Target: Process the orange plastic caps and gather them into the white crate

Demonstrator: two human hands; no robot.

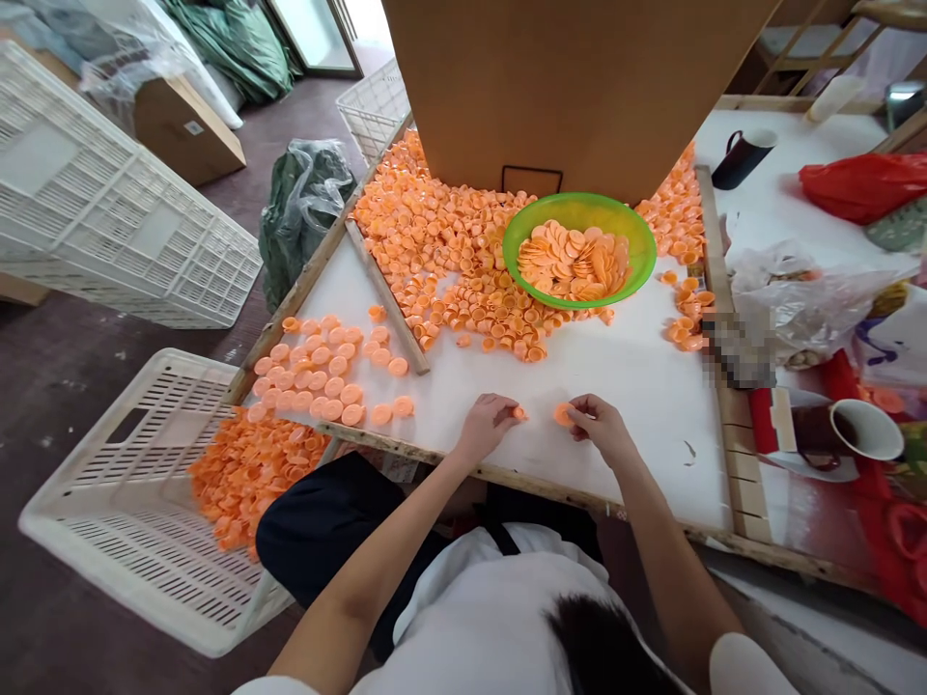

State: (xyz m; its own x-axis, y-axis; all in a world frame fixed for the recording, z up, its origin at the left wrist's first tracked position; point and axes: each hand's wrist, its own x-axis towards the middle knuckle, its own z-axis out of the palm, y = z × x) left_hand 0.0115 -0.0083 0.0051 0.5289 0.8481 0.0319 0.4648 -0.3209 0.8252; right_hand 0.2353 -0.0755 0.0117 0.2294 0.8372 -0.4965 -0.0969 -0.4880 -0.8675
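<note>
Over the front of the white tabletop, my left hand [491, 422] pinches a small orange plastic cap [519, 412]. A short gap to the right, my right hand [600, 425] holds a flat orange disc [563, 414] between thumb and fingers. The two pieces are apart. Beyond my hands stands a green bowl [518, 272] full of flat orange discs [572, 259]. A large heap of orange cup-shaped caps [449, 241] spreads around and behind the bowl. Left of my left hand lie many round orange pieces [319, 372], spread flat near the table's edge.
A wooden strip [387, 299] divides the heap from the spread pieces. Behind the bowl rises a tall cardboard box [579, 87]. At lower left, a white crate [145, 541] holds more orange pieces. Mugs [744, 157] and plastic bags [803, 290] sit beyond the right wooden edge.
</note>
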